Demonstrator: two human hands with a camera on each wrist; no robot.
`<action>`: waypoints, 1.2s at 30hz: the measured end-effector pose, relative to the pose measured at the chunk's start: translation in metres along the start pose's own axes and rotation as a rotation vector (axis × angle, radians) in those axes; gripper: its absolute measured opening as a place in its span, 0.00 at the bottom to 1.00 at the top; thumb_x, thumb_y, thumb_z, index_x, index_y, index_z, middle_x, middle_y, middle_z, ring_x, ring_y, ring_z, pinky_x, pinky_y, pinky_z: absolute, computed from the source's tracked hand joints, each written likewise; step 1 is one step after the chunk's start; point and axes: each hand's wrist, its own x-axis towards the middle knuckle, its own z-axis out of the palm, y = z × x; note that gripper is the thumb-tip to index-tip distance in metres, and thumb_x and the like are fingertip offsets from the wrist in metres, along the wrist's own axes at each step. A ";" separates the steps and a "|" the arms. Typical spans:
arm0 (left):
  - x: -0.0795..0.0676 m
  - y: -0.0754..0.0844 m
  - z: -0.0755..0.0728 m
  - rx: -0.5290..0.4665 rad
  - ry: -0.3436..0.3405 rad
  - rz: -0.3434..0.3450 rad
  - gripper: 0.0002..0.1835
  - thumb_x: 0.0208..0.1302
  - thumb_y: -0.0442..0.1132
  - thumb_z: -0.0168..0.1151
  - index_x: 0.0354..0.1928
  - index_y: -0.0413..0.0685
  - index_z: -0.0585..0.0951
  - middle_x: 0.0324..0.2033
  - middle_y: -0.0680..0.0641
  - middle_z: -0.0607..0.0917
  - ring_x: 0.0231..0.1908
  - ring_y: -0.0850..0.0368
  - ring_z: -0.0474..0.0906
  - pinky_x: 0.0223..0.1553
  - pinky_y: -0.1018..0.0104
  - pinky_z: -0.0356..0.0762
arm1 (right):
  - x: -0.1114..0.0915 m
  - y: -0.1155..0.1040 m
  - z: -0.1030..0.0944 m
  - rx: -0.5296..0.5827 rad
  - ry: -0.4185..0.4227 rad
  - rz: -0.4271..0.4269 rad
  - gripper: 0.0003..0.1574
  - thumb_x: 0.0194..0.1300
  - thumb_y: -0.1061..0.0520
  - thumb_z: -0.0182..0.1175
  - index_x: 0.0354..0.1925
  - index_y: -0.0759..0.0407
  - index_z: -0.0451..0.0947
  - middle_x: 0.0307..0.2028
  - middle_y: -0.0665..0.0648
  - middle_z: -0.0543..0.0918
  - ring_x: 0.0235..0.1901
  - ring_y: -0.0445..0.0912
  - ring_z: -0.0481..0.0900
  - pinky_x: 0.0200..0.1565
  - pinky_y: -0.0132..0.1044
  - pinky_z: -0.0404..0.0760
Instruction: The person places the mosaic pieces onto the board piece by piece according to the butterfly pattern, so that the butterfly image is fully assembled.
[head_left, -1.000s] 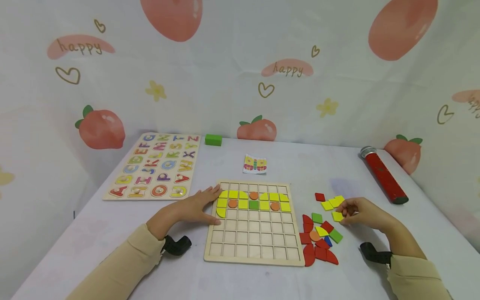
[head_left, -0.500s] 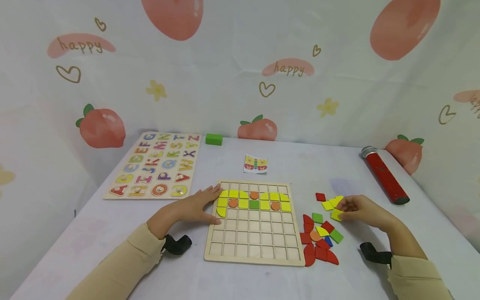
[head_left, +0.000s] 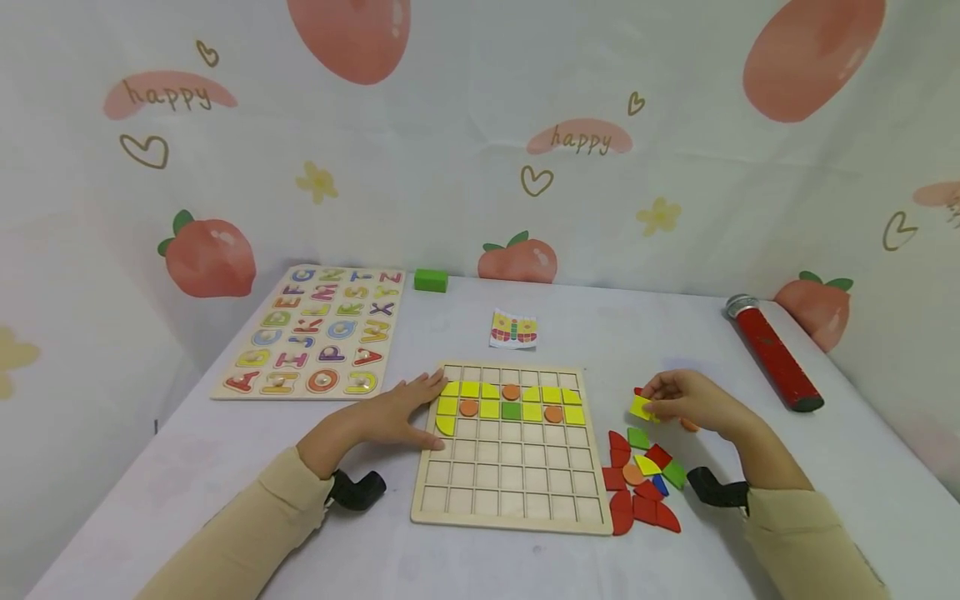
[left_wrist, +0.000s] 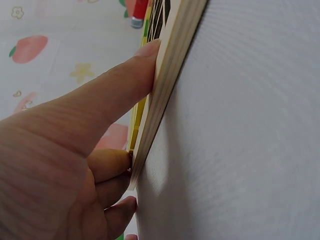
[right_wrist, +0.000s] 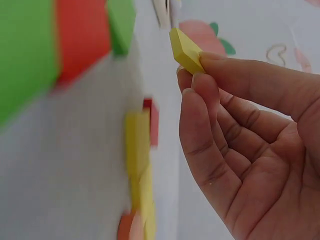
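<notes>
The right hand [head_left: 693, 402] pinches a flat yellow straight-edged tile [right_wrist: 186, 51] between thumb and fingertips; the other fingers are bent inward behind it. The tile is raised clear of the table, to the right of a pale wooden square grid board [head_left: 512, 523]. Below this hand, the right wrist view shows further yellow tiles [right_wrist: 137, 150] lying on the white table surface [head_left: 555, 571], with a red tile [right_wrist: 154, 122] just beside them. The left hand [head_left: 378, 412] is at the left edge of the grid board, fingers extended and spread, gripping nothing; its thumb touches the edge and its fingertips rest near the upper left corner. The second and third rows of the board hold yellow pieces, three orange discs and a green square [head_left: 511, 411]; a yellow quarter-circle [head_left: 446, 425] occupies the leftmost cell of the fourth row. Loose red, green, orange, yellow and blue pieces lie just beside the board's right edge, including an orange disc [head_left: 633, 474] and a blue piece [head_left: 660, 485]. A printed butterfly card [head_left: 514, 330] lies beyond the board; a red microphone with a silver head [head_left: 776, 354] lies at far right.
</notes>
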 end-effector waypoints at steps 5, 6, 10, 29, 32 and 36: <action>0.001 -0.001 0.001 0.000 0.005 -0.002 0.54 0.49 0.64 0.65 0.73 0.55 0.49 0.74 0.54 0.43 0.73 0.48 0.37 0.72 0.46 0.39 | 0.011 -0.018 0.007 0.007 -0.021 -0.036 0.20 0.60 0.55 0.62 0.44 0.68 0.74 0.35 0.57 0.80 0.32 0.45 0.77 0.38 0.34 0.82; 0.001 -0.001 0.001 -0.001 0.006 -0.001 0.54 0.49 0.63 0.65 0.73 0.55 0.49 0.74 0.54 0.43 0.74 0.49 0.37 0.72 0.47 0.39 | 0.013 -0.021 0.008 0.011 -0.029 -0.046 0.19 0.60 0.55 0.62 0.44 0.68 0.74 0.35 0.57 0.80 0.32 0.45 0.77 0.38 0.34 0.82; 0.000 0.000 0.000 -0.003 0.007 0.004 0.54 0.49 0.63 0.66 0.73 0.54 0.49 0.74 0.53 0.44 0.73 0.48 0.37 0.72 0.46 0.39 | 0.020 -0.031 0.013 0.035 -0.059 -0.093 0.17 0.61 0.56 0.61 0.43 0.69 0.74 0.33 0.57 0.80 0.31 0.45 0.77 0.38 0.34 0.81; 0.000 0.001 0.000 -0.003 0.004 -0.008 0.54 0.49 0.62 0.66 0.73 0.55 0.49 0.74 0.53 0.44 0.73 0.46 0.37 0.71 0.44 0.40 | 0.057 -0.079 0.048 0.209 -0.178 -0.185 0.14 0.61 0.59 0.62 0.40 0.69 0.76 0.27 0.53 0.79 0.26 0.44 0.76 0.36 0.34 0.80; 0.000 0.001 0.000 -0.005 -0.001 -0.010 0.54 0.49 0.63 0.66 0.73 0.55 0.49 0.74 0.54 0.43 0.73 0.47 0.37 0.72 0.45 0.40 | 0.062 -0.090 0.056 0.202 -0.194 -0.184 0.13 0.60 0.58 0.62 0.39 0.67 0.77 0.27 0.53 0.79 0.26 0.44 0.75 0.35 0.33 0.81; 0.000 0.001 -0.001 -0.008 -0.007 -0.008 0.54 0.49 0.63 0.66 0.73 0.55 0.48 0.74 0.54 0.42 0.73 0.48 0.36 0.72 0.47 0.38 | 0.066 -0.105 0.068 0.203 -0.234 -0.197 0.11 0.60 0.60 0.63 0.38 0.67 0.77 0.26 0.54 0.79 0.25 0.44 0.75 0.35 0.32 0.81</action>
